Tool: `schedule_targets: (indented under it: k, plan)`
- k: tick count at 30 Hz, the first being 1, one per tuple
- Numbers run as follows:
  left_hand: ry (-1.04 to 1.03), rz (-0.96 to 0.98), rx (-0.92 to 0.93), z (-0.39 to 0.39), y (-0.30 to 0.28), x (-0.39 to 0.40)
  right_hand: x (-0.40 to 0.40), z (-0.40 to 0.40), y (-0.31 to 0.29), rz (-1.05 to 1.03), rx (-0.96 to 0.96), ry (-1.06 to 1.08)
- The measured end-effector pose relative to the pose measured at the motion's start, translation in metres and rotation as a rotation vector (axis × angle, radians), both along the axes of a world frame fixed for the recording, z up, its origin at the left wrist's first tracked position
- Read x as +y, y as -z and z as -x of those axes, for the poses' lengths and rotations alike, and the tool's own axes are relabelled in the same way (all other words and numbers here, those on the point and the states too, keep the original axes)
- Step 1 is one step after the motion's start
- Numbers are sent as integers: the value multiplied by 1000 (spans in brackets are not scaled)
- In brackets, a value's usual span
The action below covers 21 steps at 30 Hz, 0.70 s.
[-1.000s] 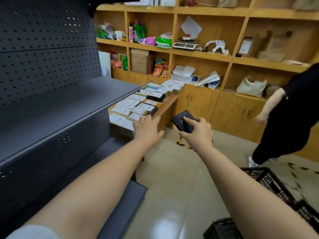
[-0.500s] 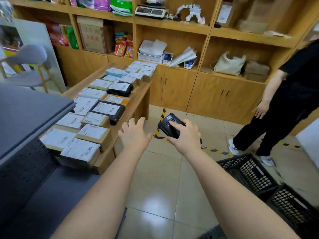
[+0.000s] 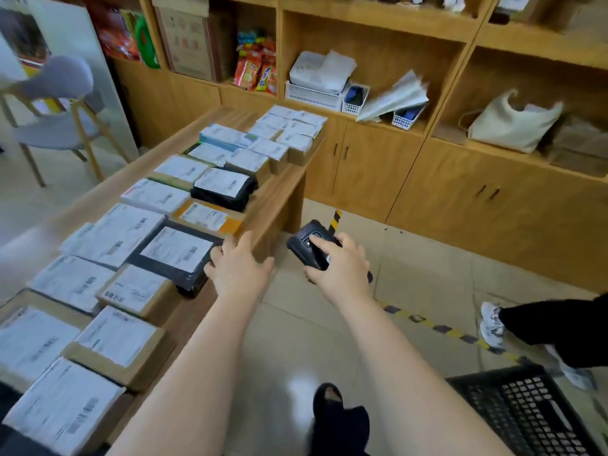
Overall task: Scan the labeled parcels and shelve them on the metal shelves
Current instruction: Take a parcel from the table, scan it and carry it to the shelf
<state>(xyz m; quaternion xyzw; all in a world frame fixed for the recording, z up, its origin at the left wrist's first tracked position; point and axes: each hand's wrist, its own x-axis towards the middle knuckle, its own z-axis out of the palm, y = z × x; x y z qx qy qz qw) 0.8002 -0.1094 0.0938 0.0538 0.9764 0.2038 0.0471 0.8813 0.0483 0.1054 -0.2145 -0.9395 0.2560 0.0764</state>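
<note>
Over the near edge of the surface [image 3: 279, 199], reached out with the left hand [image 3: 238, 271], fingers loose and holding nothing, fingertips at the corner of a black parcel [image 3: 177, 255]. Gripped the scanner [image 3: 311, 246] in the right hand [image 3: 339, 269], thumb on its top, just off the surface edge above the floor. Judged to be at the pick-and-scan step, with rows of labeled parcels [image 3: 131, 232] lying flat, labels up, none shelved. Next called for taking hold of one parcel and aiming the scanner at its label. Stood close by: a black crate [image 3: 526, 413] on the floor and another person's leg [image 3: 552, 327], both likely in the way when turning toward the shelves, out of view.
</note>
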Motion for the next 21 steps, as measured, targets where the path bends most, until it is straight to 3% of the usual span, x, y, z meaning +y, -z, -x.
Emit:
schedule_targets:
  k: [8, 21]
  plan:
    - [-253, 33, -49, 155, -20, 78, 95, 189, -15, -14, 6, -207]
    - [-498, -25, -240, 400, 8, 98, 117, 472, 8, -29, -66, -458]
